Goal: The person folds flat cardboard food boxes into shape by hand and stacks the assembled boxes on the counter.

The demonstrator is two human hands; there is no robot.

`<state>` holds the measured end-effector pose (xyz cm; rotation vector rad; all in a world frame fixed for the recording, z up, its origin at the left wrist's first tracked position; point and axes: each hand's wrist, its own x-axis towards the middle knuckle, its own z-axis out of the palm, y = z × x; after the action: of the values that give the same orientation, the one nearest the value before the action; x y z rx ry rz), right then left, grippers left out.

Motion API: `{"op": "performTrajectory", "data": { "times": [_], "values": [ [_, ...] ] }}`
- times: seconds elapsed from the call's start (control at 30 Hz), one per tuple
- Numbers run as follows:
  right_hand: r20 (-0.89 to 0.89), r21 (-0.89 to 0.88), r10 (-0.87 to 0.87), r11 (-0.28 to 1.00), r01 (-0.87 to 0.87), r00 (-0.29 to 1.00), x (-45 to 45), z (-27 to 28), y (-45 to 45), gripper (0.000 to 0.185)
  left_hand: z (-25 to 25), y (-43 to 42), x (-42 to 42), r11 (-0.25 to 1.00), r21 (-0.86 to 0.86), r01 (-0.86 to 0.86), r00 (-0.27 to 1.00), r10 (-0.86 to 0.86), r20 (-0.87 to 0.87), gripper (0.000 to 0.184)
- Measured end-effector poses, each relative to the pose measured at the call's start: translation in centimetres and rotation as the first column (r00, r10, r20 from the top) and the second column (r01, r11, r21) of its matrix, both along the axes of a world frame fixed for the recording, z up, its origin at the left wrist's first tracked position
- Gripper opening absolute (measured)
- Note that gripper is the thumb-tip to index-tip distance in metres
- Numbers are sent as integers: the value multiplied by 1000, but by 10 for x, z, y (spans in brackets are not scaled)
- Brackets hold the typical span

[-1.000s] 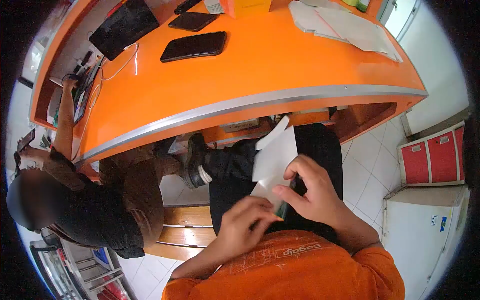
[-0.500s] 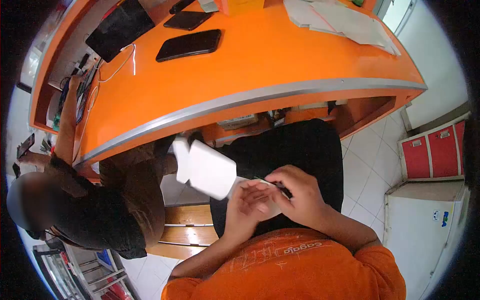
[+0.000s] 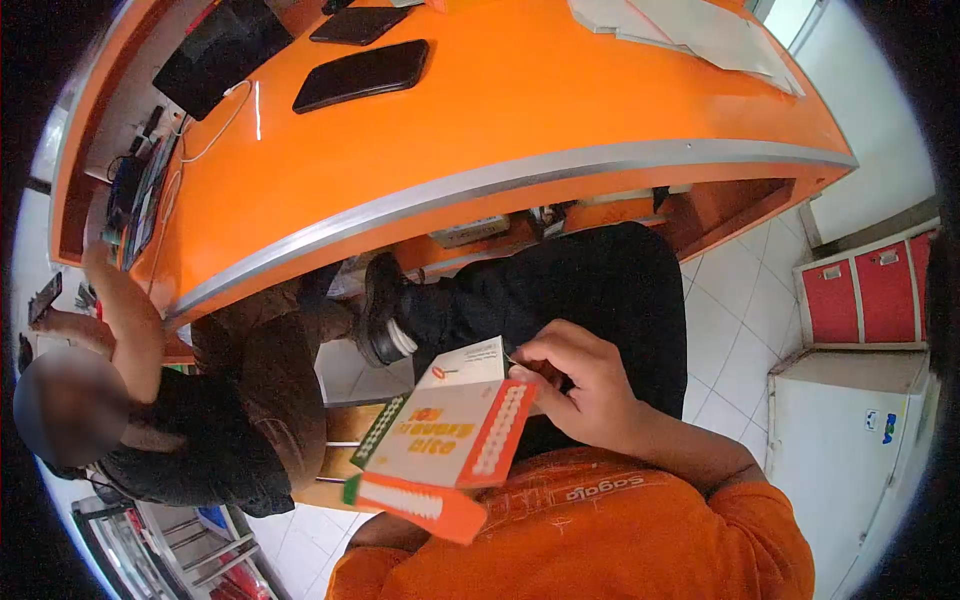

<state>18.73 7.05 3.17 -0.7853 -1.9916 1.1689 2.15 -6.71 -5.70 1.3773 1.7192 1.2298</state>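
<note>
A flattened cardboard box (image 3: pixel 435 440) is tilted above my lap, its printed side up. It has a white middle panel with yellow lettering, orange and green side flaps, and a white end flap at the top. My right hand (image 3: pixel 580 385) is closed at the box's upper right corner, thumb and fingers pinched at its edge. A small dark thing shows at those fingertips, too small to name. My left hand is hidden behind the box; only part of the left forearm (image 3: pixel 388 532) shows below it.
An orange desk (image 3: pixel 560 100) with a metal edge curves ahead, bearing a black phone (image 3: pixel 362 76), another dark device (image 3: pixel 360 25) and white sheets (image 3: pixel 690 35). On the left sits another person (image 3: pixel 230 430) in dark clothes. A white cabinet (image 3: pixel 840 450) and red lockers (image 3: pixel 880 300) stand right.
The box has turned over from its plain white side to its printed side and come lower, nearer my body. My left hand has gone out of sight behind it. The other person's arm has moved.
</note>
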Motion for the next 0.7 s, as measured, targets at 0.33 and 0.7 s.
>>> {"op": "performTrajectory", "data": {
  "times": [0.33,0.7],
  "values": [
    [-177,-49,217,972,-229,960,5,17,14,16,26,-3,-14,960,-69,270,963,-270,-2,41],
    [72,-247,134,963,-112,988,12,43,25,40,6,9,-10,936,-129,327,942,-334,-33,68]
  ]
}}
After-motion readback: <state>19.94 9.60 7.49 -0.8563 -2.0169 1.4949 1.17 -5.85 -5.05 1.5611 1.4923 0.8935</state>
